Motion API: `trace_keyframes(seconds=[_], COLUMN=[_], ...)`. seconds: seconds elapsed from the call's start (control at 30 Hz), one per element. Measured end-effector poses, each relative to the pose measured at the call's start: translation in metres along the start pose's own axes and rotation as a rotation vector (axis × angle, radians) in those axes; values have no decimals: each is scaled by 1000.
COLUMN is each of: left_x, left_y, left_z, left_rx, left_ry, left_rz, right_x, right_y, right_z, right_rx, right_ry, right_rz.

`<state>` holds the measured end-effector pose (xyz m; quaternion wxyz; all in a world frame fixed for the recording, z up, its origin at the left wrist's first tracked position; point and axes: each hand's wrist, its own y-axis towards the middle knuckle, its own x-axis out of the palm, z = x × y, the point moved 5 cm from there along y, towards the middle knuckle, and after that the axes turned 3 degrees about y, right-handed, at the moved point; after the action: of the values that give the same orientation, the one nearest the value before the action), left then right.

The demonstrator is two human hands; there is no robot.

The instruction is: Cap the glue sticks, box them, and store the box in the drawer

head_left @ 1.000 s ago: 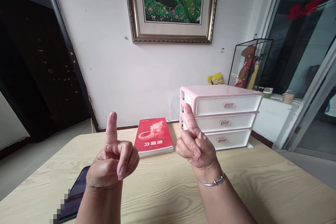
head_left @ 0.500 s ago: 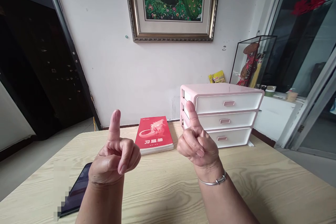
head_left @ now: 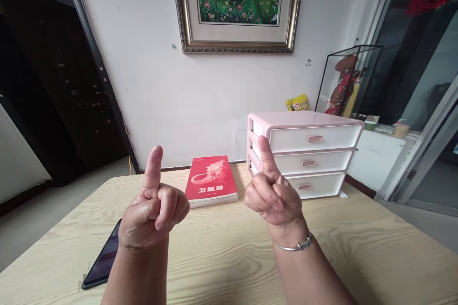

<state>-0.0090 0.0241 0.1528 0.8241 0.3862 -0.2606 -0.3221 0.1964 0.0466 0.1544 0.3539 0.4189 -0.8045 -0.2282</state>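
My left hand is raised above the table with one finger pointing up and the others curled into a fist; it holds nothing that I can see. Opposite it, my right hand makes the same shape in front of the drawer unit, covering part of its left side. A bracelet circles the right wrist. Between and behind the hands lies a red book, its cover facing up. A dark phone rests on the table beside my left forearm, which hides part of it.
The wooden table spans the foreground. The pink and white drawer unit has three drawers. A yellow packet shows behind it, near a glass case holding a figure. A framed picture hangs on the wall.
The view has shifted slightly, so the book, drawers and picture sit a little higher and further right. Both hands keep the same shape; the left has moved slightly left relative to the book.
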Motion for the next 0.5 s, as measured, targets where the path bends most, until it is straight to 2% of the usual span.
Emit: trace_keyframes(seconds=[0.5], left_x=[1], left_y=[1], left_z=[1], left_rx=[3], left_ry=[0], left_rz=[46], right_x=[-1], right_y=[0], right_z=[-2], right_rx=[20], right_ry=[-14], right_rz=[36])
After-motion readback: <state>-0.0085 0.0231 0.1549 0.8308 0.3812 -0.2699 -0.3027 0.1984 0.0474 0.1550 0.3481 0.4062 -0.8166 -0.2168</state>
